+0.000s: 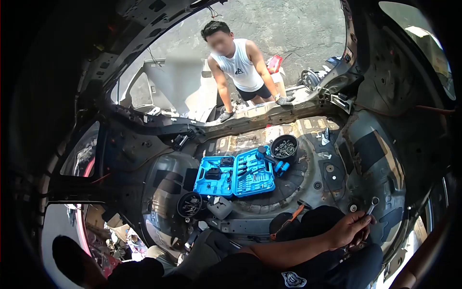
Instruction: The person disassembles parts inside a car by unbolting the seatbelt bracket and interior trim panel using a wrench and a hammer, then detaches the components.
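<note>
At the lower right, my left hand [347, 231] is closed around a shiny metal wrench [372, 206], its ringed end pointing up and away. The forearm reaches across from the lower middle, above dark clothing. Some curled fingers under the wrench are in shadow. A bare arm [418, 269] shows at the bottom right edge, but no right hand of mine can be made out. Left of the wrench, a long orange-handled tool [290, 221] leans beside a dark rounded shape.
A blue open tool case [254, 191] lies on the stripped car floor, beside a blue-and-black power tool [279, 166]. Two black bowls of bolts, one far [284, 157] and one near [190, 205], flank it. A gloved co-worker [240, 65] leans on the rear sill.
</note>
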Motion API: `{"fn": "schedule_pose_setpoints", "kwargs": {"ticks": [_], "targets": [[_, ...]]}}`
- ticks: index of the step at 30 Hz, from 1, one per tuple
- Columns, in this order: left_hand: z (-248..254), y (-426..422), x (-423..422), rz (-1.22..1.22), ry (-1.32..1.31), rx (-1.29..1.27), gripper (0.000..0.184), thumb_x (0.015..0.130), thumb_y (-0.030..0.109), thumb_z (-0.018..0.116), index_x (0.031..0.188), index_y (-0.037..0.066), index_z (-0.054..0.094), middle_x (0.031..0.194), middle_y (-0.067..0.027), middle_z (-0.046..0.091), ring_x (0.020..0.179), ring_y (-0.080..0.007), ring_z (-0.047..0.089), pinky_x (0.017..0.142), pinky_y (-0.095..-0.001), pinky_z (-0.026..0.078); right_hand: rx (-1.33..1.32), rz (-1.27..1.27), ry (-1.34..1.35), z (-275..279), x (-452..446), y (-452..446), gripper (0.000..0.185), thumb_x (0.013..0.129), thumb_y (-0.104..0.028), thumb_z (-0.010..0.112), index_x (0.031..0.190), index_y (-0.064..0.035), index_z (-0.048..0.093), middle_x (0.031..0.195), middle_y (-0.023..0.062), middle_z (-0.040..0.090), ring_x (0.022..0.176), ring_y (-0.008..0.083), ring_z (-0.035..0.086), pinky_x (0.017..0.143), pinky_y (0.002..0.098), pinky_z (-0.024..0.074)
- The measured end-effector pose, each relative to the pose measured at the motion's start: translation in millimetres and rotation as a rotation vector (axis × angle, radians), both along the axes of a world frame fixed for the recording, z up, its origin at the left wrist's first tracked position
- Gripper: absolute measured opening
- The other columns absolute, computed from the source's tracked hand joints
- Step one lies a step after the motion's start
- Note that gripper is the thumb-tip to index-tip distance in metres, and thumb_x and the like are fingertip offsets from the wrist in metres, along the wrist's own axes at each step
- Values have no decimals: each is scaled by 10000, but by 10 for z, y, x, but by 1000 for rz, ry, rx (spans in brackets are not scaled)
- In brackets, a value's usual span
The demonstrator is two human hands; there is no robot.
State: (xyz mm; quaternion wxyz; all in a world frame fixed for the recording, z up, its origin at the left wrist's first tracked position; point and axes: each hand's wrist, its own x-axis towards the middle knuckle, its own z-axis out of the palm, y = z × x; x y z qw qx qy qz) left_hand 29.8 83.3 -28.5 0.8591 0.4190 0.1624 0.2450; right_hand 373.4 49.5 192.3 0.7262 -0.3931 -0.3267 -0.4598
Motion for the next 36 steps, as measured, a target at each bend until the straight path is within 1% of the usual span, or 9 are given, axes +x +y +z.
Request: {"fn": "schedule_pose_setpoints", "kwargs": {"ticks": [1,6,9,11,13,14,18,33,36], "targets": [[-8,80,-25,-10,-15,-68,308,1135,317,416,1213,57,562,750,-31,610,527,-69,539,446,-216,399,19,-12,-40,-221,-161,109,626,941,-279,793,1370,97,535,1393,245,591,1235,308,590,1069,418,453],[49,344,-154,27,-61,-207,424,1131,431,369,1190,62,568,695,-34,589,516,-105,558,439,-239,433,-429,306,126,-2452,-723,750,423,1068,-87,553,1468,30,485,1487,231,530,1370,336,530,1119,392,483],[-77,471,-305,4,-82,-161,465,1115,475,400,1121,71,629,690,-3,556,526,-98,528,453,-250,436,-621,660,410,-3605,-1549,1077,407,1071,-116,554,1431,57,477,1473,219,533,1342,328,535,1138,420,423],[-63,573,-427,43,-108,-261,454,1115,464,409,1105,74,640,692,11,535,531,-93,502,467,-249,426,-938,653,436,-3959,-2064,1109,421,1048,-163,591,1422,10,505,1452,176,562,1293,289,559,1074,394,450],[-3,661,-547,58,-121,-302,438,1112,451,434,1065,77,659,698,38,483,549,-83,439,499,-256,393,-1047,948,471,-4368,-2401,1187,372,1035,-144,605,1375,-5,547,1336,158,603,1243,228,568,1047,363,453],[-76,702,-575,44,-144,-302,451,1109,463,432,1064,77,659,699,34,491,546,-83,443,496,-259,391,-996,1270,649,-4460,-2561,1214,351,1037,-135,601,1361,-9,555,1277,152,619,1215,207,576,1035,351,456],[-1,847,-717,32,-126,-385,517,1107,487,420,1009,41,662,639,13,489,518,-92,440,486,-266,392,-1238,1316,726,-4703,-2937,1245,340,1025,-169,606,1333,-26,580,1229,153,640,1165,233,600,1003,369,473],[-95,1060,-704,-15,-64,-320,652,1108,526,378,877,-21,649,492,-8,426,399,-118,424,420,-274,381,-1909,1193,620,-5490,-2983,1204,325,982,-296,623,1227,-89,673,1050,158,721,977,328,691,881,438,537],[-127,1024,-795,-20,-131,-394,565,1124,428,385,915,-31,641,592,-35,490,484,-117,434,514,-286,395,-2098,959,477,-5536,-2614,1068,326,974,-321,627,1206,-101,691,1015,159,737,939,347,709,856,452,550]]}}
